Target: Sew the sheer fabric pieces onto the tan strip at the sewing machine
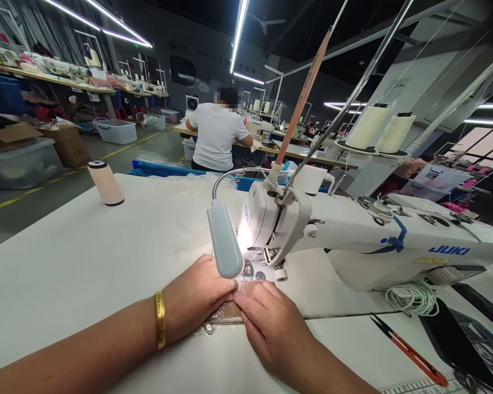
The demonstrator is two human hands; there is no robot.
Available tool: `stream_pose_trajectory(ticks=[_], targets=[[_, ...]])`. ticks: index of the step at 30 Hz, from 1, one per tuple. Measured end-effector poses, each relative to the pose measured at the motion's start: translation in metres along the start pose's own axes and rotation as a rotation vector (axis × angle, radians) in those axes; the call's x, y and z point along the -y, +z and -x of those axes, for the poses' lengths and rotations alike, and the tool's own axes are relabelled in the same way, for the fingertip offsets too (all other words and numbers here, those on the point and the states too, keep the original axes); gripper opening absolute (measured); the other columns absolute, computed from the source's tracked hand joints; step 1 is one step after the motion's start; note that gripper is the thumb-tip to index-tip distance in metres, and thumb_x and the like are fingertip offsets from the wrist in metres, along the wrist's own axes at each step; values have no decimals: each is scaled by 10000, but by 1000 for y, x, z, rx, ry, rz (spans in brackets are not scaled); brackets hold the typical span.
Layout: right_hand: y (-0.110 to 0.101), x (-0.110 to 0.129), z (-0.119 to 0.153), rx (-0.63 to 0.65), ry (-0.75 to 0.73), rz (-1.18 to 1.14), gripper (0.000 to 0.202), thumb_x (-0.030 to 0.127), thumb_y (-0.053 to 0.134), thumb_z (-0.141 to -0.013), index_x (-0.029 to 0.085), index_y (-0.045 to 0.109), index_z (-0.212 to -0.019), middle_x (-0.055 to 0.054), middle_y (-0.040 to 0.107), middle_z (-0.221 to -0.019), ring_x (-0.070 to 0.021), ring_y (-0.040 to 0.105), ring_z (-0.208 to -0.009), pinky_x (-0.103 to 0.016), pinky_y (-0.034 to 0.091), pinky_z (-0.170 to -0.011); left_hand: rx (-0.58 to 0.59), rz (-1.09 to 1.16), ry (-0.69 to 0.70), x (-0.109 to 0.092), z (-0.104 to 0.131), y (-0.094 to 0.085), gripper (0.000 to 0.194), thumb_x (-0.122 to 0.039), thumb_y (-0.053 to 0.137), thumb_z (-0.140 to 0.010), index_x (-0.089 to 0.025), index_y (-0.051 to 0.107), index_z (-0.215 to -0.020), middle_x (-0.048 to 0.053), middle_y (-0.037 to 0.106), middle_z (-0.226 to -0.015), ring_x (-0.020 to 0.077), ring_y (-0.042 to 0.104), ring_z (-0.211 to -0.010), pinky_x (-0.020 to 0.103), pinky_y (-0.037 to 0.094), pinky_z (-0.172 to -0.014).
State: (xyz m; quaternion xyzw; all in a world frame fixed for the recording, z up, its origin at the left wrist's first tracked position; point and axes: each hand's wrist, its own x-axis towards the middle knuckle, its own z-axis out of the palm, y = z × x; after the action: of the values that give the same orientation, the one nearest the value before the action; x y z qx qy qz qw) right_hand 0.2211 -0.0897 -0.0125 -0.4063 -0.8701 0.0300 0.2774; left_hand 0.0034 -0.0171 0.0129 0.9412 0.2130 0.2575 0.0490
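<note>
My left hand, with a gold bracelet at the wrist, is closed in front of the needle area of a white JUKI sewing machine. Its thumb and fingertips meet those of my right hand, which is also closed in a pinch. What the fingertips hold is too small and too covered to make out. Beneath them lies a brown plate with a shiny clear film. A grey gooseneck lamp lights the needle and hides part of my left fingers.
A peach thread cone stands on the white table at left. To the right lie red-handled thread snips, a coiled white cord and a ruler. A wooden stick rises from the machine. Ahead, a person in white sits facing away.
</note>
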Motion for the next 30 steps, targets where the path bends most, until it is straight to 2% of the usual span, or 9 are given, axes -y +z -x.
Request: stream_pose_trajectory(ticks=[7, 13, 16, 22, 30], targets=[[1, 0, 0, -16, -5, -5, 350, 59, 476, -977, 174, 677, -1239, -70, 627, -874, -248, 521, -779, -356, 435, -676, 18, -50, -16, 3, 4, 2, 341, -244, 438, -1103, -205, 708, -898, 34, 674, -844, 213, 573, -745, 335, 442, -684], [-1, -1, 0, -37, 20, -61, 280, 65, 460, -1012, 183, 668, -1156, -56, 634, -876, -231, 524, -783, -346, 443, -695, 19, -46, -19, 3, 4, 3, 270, -129, 504, -1030, -205, 701, -861, 21, 675, -836, 198, 583, -739, 321, 438, -690], [-2, -2, 0, -38, 58, -66, 262, 73, 469, -1022, 189, 648, -1175, -50, 644, -899, -225, 528, -780, -341, 447, -693, 12, -27, -11, 2, 2, 2, 264, -82, 519, -998, -209, 700, -855, 23, 693, -877, 190, 608, -761, 316, 450, -707], [-1, -2, -2, -29, 50, -31, 309, 62, 464, -1021, 207, 643, -1225, -56, 671, -941, -235, 558, -791, -350, 451, -695, 40, 21, 18, 2, 3, -1, 255, -88, 534, -1007, -211, 727, -895, 34, 739, -934, 200, 660, -839, 314, 502, -763], [0, -3, 0, -35, 61, -18, 326, 45, 466, -1003, 215, 651, -1212, -47, 656, -897, -236, 567, -782, -345, 443, -683, 62, 47, -8, 2, 5, 1, 252, -116, 532, -1029, -206, 730, -901, 37, 755, -925, 202, 682, -838, 314, 513, -748]])
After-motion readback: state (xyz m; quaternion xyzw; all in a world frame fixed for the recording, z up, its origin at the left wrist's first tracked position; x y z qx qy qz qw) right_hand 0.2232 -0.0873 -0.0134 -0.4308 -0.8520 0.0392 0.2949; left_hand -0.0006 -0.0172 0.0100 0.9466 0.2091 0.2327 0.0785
